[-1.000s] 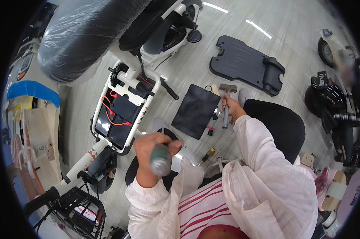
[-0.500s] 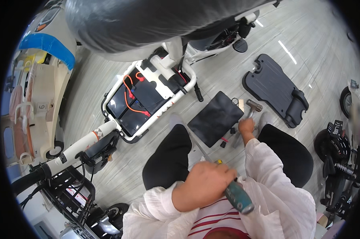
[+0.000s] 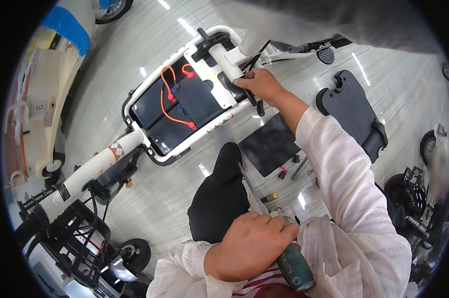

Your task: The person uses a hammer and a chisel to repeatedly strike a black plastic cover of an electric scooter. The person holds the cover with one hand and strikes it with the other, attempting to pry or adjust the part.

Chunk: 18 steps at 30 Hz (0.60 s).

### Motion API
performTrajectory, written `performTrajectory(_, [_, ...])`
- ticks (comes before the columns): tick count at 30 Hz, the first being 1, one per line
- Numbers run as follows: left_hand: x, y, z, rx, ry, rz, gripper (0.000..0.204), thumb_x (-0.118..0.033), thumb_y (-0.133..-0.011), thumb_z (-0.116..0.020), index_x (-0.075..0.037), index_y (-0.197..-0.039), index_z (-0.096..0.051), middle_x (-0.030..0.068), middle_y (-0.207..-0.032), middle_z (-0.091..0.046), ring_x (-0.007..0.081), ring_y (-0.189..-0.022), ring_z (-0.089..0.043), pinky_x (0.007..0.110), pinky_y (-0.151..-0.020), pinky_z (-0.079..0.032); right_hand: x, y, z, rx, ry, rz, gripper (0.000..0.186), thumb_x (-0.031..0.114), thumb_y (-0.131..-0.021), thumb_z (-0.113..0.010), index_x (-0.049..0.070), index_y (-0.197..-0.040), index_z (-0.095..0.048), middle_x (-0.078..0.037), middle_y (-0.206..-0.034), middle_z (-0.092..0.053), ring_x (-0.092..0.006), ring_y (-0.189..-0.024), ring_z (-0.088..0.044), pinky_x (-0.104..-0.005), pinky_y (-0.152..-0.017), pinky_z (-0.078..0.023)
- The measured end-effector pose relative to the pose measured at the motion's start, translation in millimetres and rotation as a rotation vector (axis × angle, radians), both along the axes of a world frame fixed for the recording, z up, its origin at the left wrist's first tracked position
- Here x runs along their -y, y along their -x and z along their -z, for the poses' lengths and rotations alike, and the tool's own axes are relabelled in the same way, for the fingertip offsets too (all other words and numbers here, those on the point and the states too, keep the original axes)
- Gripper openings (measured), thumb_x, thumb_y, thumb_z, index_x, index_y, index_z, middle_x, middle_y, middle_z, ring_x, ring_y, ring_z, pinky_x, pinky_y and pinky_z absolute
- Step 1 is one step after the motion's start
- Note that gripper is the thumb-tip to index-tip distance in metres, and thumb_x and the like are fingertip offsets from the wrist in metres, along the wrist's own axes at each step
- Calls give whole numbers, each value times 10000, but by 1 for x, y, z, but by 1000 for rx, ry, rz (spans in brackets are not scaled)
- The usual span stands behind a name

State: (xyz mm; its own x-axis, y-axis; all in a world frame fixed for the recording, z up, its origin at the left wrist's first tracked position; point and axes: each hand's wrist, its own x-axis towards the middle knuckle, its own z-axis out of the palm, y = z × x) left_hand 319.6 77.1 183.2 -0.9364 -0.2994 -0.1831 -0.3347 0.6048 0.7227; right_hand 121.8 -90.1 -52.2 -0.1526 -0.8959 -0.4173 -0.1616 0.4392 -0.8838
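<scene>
In my left hand (image 3: 256, 243) is a screwdriver with a thick green handle (image 3: 296, 268) and a long metal shaft (image 3: 251, 188) slanting up and away past my knee. My right arm reaches forward, and my right hand (image 3: 264, 87) rests at the lower end of a white tube (image 3: 228, 62) on a scooter frame (image 3: 182, 149). Its fingers are bent together there; what lies between them is hidden. Beside them a black lever (image 3: 258, 105) points down. Black batteries (image 3: 177, 119) with orange cables (image 3: 167, 111) fill the frame.
On the floor lie a black flat pad (image 3: 269, 146), a dark footboard cover (image 3: 353, 111) and a yellow-ended tool (image 3: 269, 197). A blurred grey seat (image 3: 343, 20) hangs overhead at the upper right. Wheels and scooter parts (image 3: 410, 198) stand to the right, another scooter (image 3: 80, 243) lower left.
My right hand has left the hammer on the floor and moved up and forward to the white tube. The seat now appears farther right in view. My left hand keeps its grip.
</scene>
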Motion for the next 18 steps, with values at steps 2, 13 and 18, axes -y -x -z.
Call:
performTrajectory(2, [1, -3, 1, -2, 13, -14, 141, -196, -743, -622, -114, -857, -613, 14, -719, -577, 173, -677, -625, 292, -604, -467, 3, 3, -2, 121, -101, 37, 430, 300, -746, -797, -66, -948, -694, -133, -872, -695, -192, -751, -646, -316, -691, -504])
performTrajectory(13, [3, -8, -2, -10, -16, 1, 162, -173, -733, -608, -139, -892, -610, -8, -730, -561, 159, -659, -617, 274, -606, -443, 2, -2, 1, -120, -19, 30, 423, 341, -712, -794, -40, -867, -696, -140, -818, -700, -227, -759, -670, -328, -725, -517])
performTrajectory(18, [5, -10, -1, -18, -27, -6, 156, -175, -725, -607, -142, -877, -598, -10, -724, -549, 159, -657, -609, 274, -603, -442, -5, -13, -4, -331, 77, 60, 437, 374, -703, -781, -32, -840, -692, -166, -802, -699, -263, -744, -674, -343, -722, -522])
